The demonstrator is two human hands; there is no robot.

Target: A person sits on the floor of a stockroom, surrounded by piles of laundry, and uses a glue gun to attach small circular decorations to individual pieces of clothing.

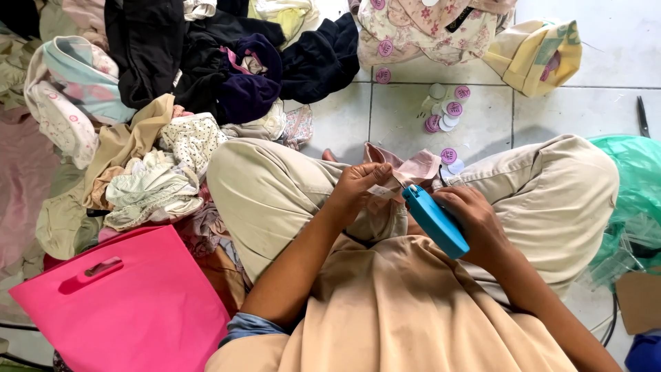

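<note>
The person sits cross-legged on the tiled floor (606,103), knees spread, working over the lap. The left hand (358,182) pinches a fold of pale pink cloth (413,169) between thumb and fingers, closed tight on the fabric and holding it up toward the tool. The right hand (475,220) is wrapped around a blue tagging gun (435,220), whose tip touches the cloth right next to the left fingertips. The needle itself is too small to make out, so it seems to be at or just inside the fabric, but I cannot be sure.

A heap of mixed clothes (172,83) lies to the left, with a pink bag (131,303) nearer the body. Round pink and white tags (446,114) are scattered on the tiles ahead, two more just beyond the cloth. Scissors (642,116) lie at the far right, beside a green plastic bag (637,172).

The chief risk is the closeness of the tool's tip to the left fingers: if the cloth slips or the gun is pushed too far, the point could prick a fingertip. A loose fold could also bunch, so the fastener catches two layers or tears the thin fabric.
</note>
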